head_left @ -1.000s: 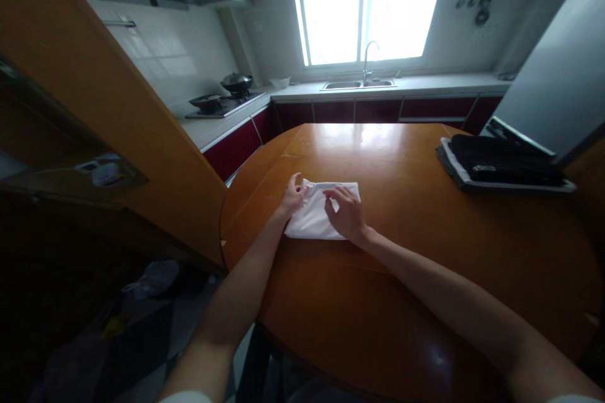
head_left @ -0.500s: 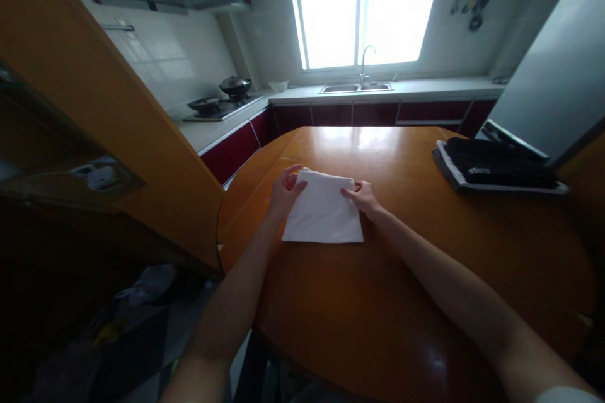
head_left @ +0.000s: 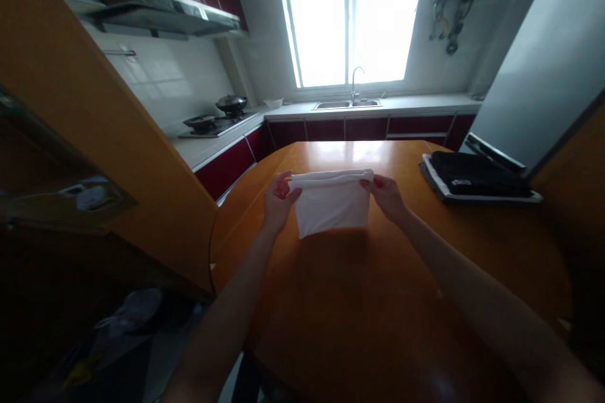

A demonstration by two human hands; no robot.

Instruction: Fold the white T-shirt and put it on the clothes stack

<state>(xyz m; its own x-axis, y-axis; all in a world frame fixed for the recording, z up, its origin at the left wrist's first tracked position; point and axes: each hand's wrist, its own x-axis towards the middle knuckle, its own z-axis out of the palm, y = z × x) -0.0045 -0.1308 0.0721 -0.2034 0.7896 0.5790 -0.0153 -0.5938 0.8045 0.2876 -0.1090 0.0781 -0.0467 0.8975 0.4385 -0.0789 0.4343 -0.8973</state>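
A folded white cloth [head_left: 333, 204] hangs between my two hands above the wooden table [head_left: 340, 308], its layered fold along the top edge. My left hand [head_left: 278, 200] pinches the upper left corner, thumb in front. At the upper right corner, my right hand [head_left: 385, 194] grips the cloth between thumb and fingers. The lower edge slants and appears raised off the tabletop, with a shadow beneath it. Whether the cloth is a garment or a towel cannot be made out.
A stack of folded dark and white clothes [head_left: 479, 176] lies on the table at the right. Behind the table run a counter with a sink [head_left: 347, 104] and a stove with pans [head_left: 231, 104]. A wooden panel [head_left: 118, 119] stands at the left.
The cloth lay nearly flat on the table; now both hands have lifted it by its top edge. My right hand has moved right. The view has tilted up slightly.
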